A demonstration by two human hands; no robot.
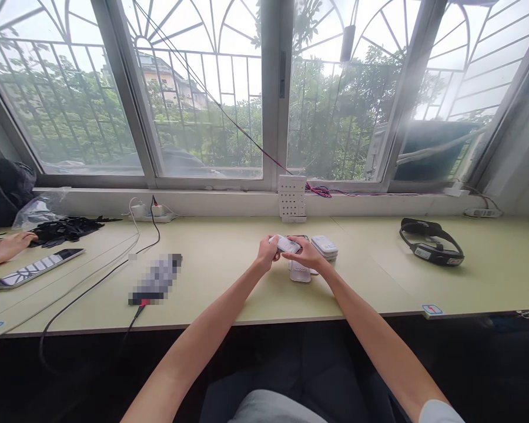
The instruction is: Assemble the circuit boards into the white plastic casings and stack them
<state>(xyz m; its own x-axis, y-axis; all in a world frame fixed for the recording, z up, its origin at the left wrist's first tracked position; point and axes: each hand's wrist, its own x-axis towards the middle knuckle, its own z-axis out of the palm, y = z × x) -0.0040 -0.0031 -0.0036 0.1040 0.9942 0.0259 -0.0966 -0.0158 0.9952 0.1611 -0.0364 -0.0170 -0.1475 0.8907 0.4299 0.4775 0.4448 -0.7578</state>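
Both hands hold one small white flat object [285, 244] above the table, near the middle of the view. My left hand [268, 252] grips its left end, fingers closed round it. On its right end, my right hand [304, 252] pinches it between thumb and fingers. Just below the hands lies a white piece [300, 272] on the table, partly hidden by my right hand. A stack of white rounded cases [325, 247] stands to the right of the hands. Behind them, a white perforated stand [292, 198] is upright near the wall.
A black headset [432, 244] lies at the right. Toward the left are a blurred device [156, 279] with a black cable, a phone [35, 269], black strips [64, 231] and another person's hand [6, 249]. A power strip [153, 215] sits by the wall.
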